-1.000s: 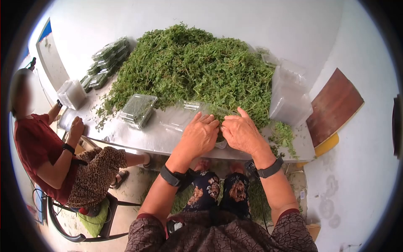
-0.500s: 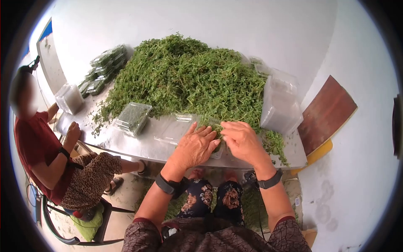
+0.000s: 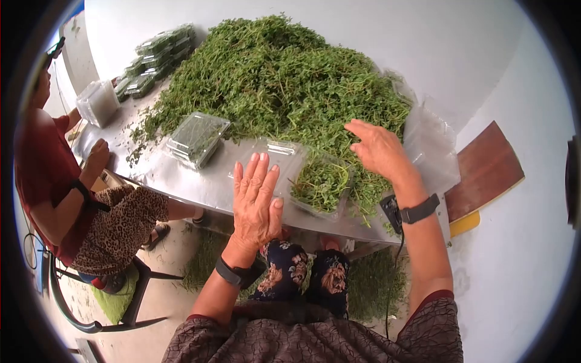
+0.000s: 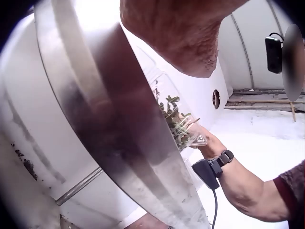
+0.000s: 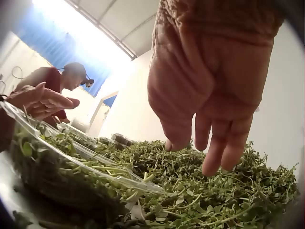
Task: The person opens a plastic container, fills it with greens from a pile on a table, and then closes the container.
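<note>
A clear plastic clamshell box (image 3: pixel 344 204) lies opened near the table's front edge, its base heaped with leafy green stems (image 3: pixel 319 184). Its clear lid (image 3: pixel 279 156) is folded back toward the pile. Just left of the box, my left hand (image 3: pixel 257 202) is held with fingers straight and holds nothing. My right hand (image 3: pixel 381 150) reaches over the right side of the big pile of greens (image 3: pixel 284 78), fingers loosely extended and holding nothing. In the right wrist view, the fingertips (image 5: pixel 212 167) of that hand hang right at the leaves.
A closed, filled box (image 3: pixel 196 140) sits left of the lid. Filled boxes (image 3: pixel 158 54) are stacked at the back left. Nested clear containers (image 3: pixel 431 145) stand at the right, with another stack (image 3: pixel 98 103) by a seated person (image 3: pixel 48 175) at left. A brown board (image 3: pixel 487 169) leans beyond the table.
My hands have parted from the front of the opened box. The left has drawn left with straightened fingers; the right has moved right and out to the pile. The filled base now shows between them.
</note>
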Tool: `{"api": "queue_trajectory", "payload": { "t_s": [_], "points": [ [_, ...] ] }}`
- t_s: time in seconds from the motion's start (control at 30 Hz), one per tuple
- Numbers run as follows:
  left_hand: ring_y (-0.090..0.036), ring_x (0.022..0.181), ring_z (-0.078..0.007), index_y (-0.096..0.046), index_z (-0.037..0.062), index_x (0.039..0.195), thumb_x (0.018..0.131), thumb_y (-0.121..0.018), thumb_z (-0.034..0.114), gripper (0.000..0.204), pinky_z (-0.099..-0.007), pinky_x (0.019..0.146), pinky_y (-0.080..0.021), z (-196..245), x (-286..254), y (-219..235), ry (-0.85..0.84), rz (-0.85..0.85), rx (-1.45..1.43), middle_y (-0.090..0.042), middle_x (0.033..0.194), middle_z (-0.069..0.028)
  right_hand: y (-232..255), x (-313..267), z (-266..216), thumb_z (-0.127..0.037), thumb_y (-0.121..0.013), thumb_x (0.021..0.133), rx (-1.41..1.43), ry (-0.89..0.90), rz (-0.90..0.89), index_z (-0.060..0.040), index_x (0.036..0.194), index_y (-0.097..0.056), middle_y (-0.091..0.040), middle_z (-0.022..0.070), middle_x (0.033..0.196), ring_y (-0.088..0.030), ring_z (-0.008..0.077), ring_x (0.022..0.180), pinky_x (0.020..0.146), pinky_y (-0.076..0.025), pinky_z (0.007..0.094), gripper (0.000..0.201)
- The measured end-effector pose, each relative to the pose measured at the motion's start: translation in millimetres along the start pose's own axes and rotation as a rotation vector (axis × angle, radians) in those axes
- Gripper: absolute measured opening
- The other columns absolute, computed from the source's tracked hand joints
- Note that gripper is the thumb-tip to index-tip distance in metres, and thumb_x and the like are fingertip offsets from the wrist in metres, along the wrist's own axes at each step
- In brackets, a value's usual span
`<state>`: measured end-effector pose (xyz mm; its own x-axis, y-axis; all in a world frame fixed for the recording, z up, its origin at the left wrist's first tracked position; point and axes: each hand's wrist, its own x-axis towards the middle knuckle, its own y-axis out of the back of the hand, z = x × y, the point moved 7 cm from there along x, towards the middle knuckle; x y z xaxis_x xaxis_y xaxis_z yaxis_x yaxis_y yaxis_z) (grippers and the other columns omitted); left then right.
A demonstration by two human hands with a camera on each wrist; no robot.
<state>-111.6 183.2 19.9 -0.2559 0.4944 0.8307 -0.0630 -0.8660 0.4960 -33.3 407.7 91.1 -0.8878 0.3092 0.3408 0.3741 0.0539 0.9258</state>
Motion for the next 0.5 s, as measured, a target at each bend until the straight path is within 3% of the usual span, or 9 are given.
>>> {"api": "queue_trajectory", "payload": {
  "t_s": [0.2, 0.37, 0.43, 0.5],
  "points": [
    [-0.033, 0.137, -0.0387, -0.049, -0.0022, 0.132, 0.094, -0.044, 0.020, 0.044, -0.0542, 0.114, -0.017, -13.7, -6.3, -2.3, 0.073, 0.135, -0.104, -0.040, 0.144, -0.0222, -36.8, 32.0, 9.6, -0.008, -0.064, 0.082, -0.117, 0.074, -0.176, -0.0080, 0.130, -0.053, -0.048, 0.0164, 0.139, -0.052, 0.0351, 0.120, 0.102, -0.044, 0.0413, 0.050],
    [-0.034, 0.137, -0.0386, -0.050, -0.0022, 0.131, 0.093, -0.044, 0.019, 0.044, -0.0539, 0.114, -0.018, -14.3, -7.3, -3.7, 0.093, 0.108, -0.070, -0.041, 0.143, -0.0222, -63.1, 40.2, 20.2, -0.007, -0.065, 0.081, -0.167, 0.100, -0.274, -0.0109, 0.135, -0.048, -0.046, 0.0169, 0.141, -0.051, 0.0353, 0.121, 0.102, -0.044, 0.0411, 0.057],
    [-0.034, 0.137, -0.0385, -0.050, -0.0021, 0.131, 0.093, -0.044, 0.019, 0.044, -0.0538, 0.114, -0.018, -14.6, -7.4, -4.5, 0.091, 0.097, -0.066, -0.041, 0.143, -0.0220, -66.0, 43.3, 18.8, -0.006, -0.064, 0.081, -0.199, 0.170, -0.218, -0.0109, 0.135, -0.048, -0.054, 0.0179, 0.130, -0.055, 0.0355, 0.116, 0.098, -0.046, 0.0417, 0.057],
    [-0.035, 0.136, -0.0380, -0.051, -0.0020, 0.130, 0.092, -0.044, 0.019, 0.044, -0.0538, 0.114, -0.018, -12.9, -7.8, -6.8, 0.079, 0.069, -0.059, -0.042, 0.143, -0.0213, -70.2, 48.5, 19.3, -0.006, -0.064, 0.080, -0.208, 0.119, -0.278, -0.0091, 0.129, -0.052, -0.058, 0.0178, 0.121, -0.057, 0.0356, 0.110, 0.094, -0.048, 0.0423, 0.050]
  ]
}}
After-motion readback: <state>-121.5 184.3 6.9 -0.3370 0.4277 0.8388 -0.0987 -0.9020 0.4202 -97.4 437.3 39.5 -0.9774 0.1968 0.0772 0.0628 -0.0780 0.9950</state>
